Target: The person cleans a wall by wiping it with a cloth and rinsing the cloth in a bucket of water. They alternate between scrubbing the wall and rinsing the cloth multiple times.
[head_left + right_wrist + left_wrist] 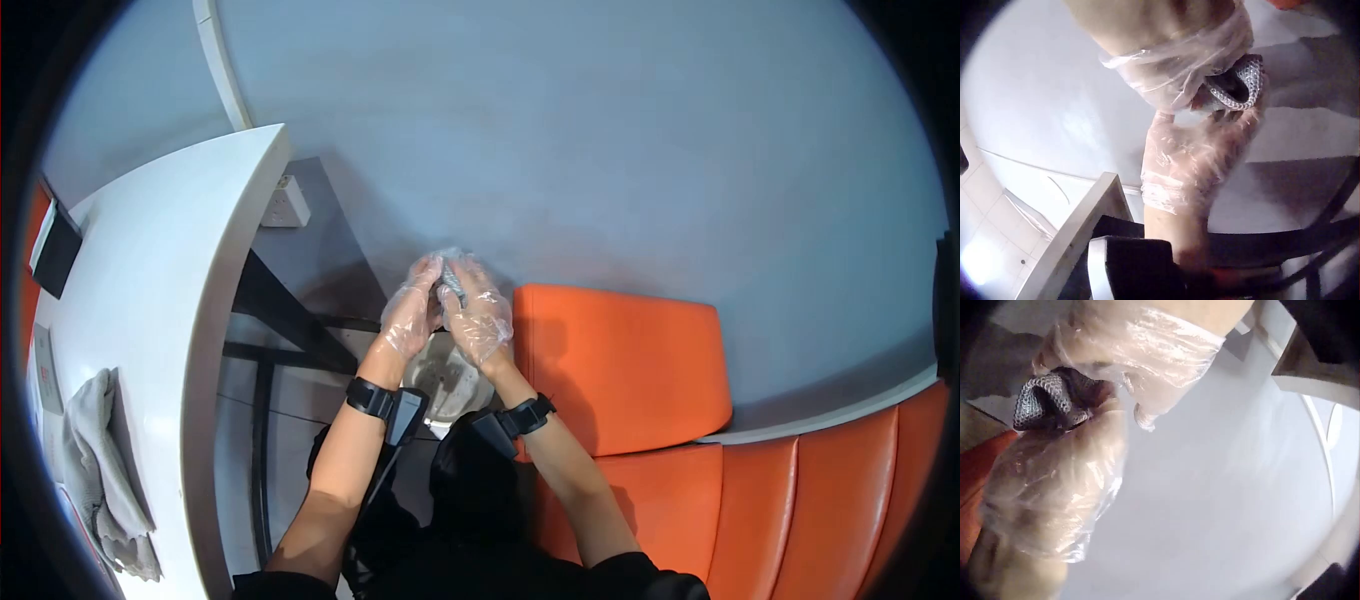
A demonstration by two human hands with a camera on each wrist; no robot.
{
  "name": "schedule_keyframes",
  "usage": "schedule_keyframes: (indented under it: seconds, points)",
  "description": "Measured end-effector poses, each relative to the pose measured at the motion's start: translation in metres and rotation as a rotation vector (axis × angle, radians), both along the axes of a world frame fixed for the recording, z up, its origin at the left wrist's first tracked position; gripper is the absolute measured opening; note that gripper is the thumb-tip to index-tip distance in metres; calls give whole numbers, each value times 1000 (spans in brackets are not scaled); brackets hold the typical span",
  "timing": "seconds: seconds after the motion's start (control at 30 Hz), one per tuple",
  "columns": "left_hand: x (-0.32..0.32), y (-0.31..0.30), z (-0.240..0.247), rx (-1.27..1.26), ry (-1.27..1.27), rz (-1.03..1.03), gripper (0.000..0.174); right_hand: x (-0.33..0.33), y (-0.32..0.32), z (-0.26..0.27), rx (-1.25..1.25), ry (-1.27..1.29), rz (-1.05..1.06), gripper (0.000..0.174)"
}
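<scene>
Both hands wear clear plastic gloves and meet around a bunched grey knitted cloth [1054, 403]. The left hand [412, 308] grips it from the left, the right hand [477, 310] from the right. In the right wrist view the cloth [1244, 84] pokes out folded between the left hand [1188, 156] below and the right hand [1179, 69] above. The left wrist view has the right hand [1066, 481] low and the left hand [1129, 350] on top. Some fingertips are hidden behind the cloth and gloves. Beneath the hands stands a pale round bin [447, 380].
A white table [160, 220] at the left holds another grey cloth [100, 470] and a dark box [57, 255]. Black table legs [290, 305] stand left of the bin. Orange seats [630, 365] lie at the right, and a grey wall [600, 130] rises ahead.
</scene>
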State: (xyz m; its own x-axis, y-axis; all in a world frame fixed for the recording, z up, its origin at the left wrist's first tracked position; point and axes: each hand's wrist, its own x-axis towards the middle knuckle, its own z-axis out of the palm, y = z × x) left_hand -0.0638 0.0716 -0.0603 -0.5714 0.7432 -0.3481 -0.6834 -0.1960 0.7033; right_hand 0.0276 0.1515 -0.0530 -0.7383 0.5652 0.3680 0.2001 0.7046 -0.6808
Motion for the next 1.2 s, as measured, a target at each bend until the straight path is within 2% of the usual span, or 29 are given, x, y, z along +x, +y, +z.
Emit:
schedule_keyframes:
  seconds: [0.07,0.1,0.17,0.2,0.23,0.3,0.43,0.5,0.53,0.6,0.67,0.8,0.87,0.9,1.0,1.03,1.1,1.13,1.2]
  points:
    - [4,-1,10,62,50,-94,41,0,-5,4,-11,-96,-5,46]
    - [9,0,16,23,56,-57,38,1,-6,8,-16,-96,-13,46]
    - [-1,0,1,21,11,-46,35,5,-4,12,-167,-45,47,43]
    - [-4,1,-6,22,-30,-28,31,10,-1,10,-171,-3,-2,37]
    - [-1,1,-5,127,-131,50,25,14,4,11,-258,80,16,34]
    - [-1,3,-9,127,-143,43,23,24,16,13,-465,193,40,28]
    - [-2,2,-12,121,-158,19,21,30,25,13,-430,119,-93,28]
    - [-2,2,-15,101,-159,8,21,30,25,18,-607,53,-101,29]
    - [-1,2,-13,85,-126,3,22,26,38,1,-548,-33,-92,32]
    - [5,0,-8,17,-48,9,24,26,58,-16,-485,53,-48,34]
    - [-3,-6,-32,-56,87,-97,26,27,64,-9,-524,174,26,33]
    - [2,-8,-97,-579,318,0,40,21,62,-12,-800,196,149,35]
    - [1,-2,-129,-917,788,-262,40,24,63,-21,-912,200,228,36]
    - [-8,-2,-177,-986,855,-316,38,23,62,-32,-968,196,227,36]
    - [2,8,-183,-1161,889,-282,37,17,60,-36,-952,83,230,36]
    - [3,2,-202,-1125,1131,-273,39,16,58,-27,-1013,149,251,35]
    - [17,-3,-223,-972,1276,-285,47,13,58,-22,-1019,147,233,34]
    - [24,-2,-241,-992,1251,-443,63,13,58,-20,-1019,154,212,34]
    - [41,-15,-290,-936,1292,-636,66,11,55,-13,-980,82,158,32]
